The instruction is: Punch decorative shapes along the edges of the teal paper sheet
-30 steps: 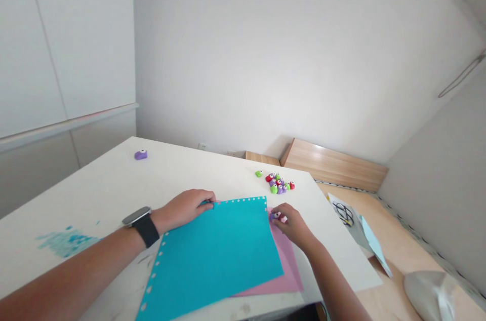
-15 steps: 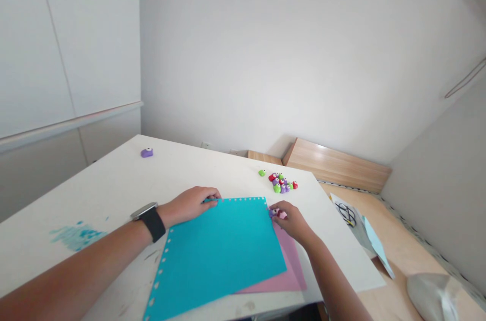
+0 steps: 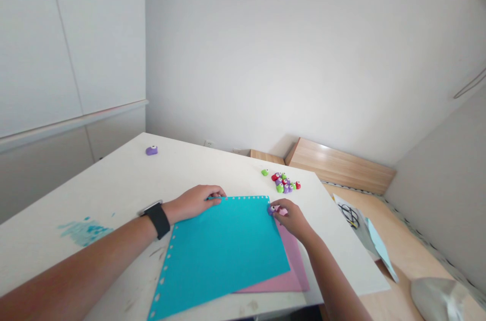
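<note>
A teal paper sheet [image 3: 224,250] with punched holes along its far and left edges lies on the white table [image 3: 125,179], over a pink sheet [image 3: 294,273]. My left hand [image 3: 197,201], smartwatch on the wrist, presses fingers on the teal sheet's far left corner. My right hand [image 3: 290,217] is closed on a small purple punch [image 3: 272,209] at the sheet's far right corner.
A cluster of several small red, green and purple punches [image 3: 284,183] sits beyond my right hand. One purple punch [image 3: 152,150] lies far left. Teal paint smears [image 3: 85,231] mark the table's left. Papers and scissors [image 3: 351,214] lie on the floor to the right.
The camera view has drifted slightly, shifting everything rightward. My right hand with the punch has edged closer onto the teal sheet's corner. My left hand stays put.
</note>
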### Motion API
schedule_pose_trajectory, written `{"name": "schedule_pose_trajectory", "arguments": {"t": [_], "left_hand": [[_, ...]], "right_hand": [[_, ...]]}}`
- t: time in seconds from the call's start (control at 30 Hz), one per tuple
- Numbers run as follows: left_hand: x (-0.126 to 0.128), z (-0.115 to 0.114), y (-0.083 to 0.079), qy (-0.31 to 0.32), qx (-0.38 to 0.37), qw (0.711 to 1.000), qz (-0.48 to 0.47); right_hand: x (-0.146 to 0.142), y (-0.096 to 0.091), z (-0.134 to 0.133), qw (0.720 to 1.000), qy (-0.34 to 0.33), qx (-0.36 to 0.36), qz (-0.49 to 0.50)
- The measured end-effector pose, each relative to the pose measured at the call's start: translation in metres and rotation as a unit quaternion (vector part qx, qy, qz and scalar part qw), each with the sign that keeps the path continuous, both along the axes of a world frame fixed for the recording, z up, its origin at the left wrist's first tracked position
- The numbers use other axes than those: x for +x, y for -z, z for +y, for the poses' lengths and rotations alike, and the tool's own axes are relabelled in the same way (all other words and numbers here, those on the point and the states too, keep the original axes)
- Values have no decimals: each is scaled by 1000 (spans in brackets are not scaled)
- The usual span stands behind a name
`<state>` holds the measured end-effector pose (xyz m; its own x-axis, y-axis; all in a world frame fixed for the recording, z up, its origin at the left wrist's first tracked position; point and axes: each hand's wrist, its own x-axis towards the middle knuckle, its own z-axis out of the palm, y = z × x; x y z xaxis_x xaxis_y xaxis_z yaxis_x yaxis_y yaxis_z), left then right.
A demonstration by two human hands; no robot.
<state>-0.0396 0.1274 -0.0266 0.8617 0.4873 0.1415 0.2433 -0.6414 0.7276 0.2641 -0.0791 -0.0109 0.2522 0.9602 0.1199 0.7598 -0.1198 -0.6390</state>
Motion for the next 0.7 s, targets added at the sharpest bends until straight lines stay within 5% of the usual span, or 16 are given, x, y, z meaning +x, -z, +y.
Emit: {"name": "schedule_pose_trajectory", "arguments": {"t": [0.33, 0.7], "left_hand": [[2, 4, 7, -9, 38, 998, -43], [3, -1, 8, -17, 57, 997, -47]], "right_hand": [[14, 12, 5, 994, 66, -38, 83], [7, 4, 4, 987, 88, -64, 121]]}}
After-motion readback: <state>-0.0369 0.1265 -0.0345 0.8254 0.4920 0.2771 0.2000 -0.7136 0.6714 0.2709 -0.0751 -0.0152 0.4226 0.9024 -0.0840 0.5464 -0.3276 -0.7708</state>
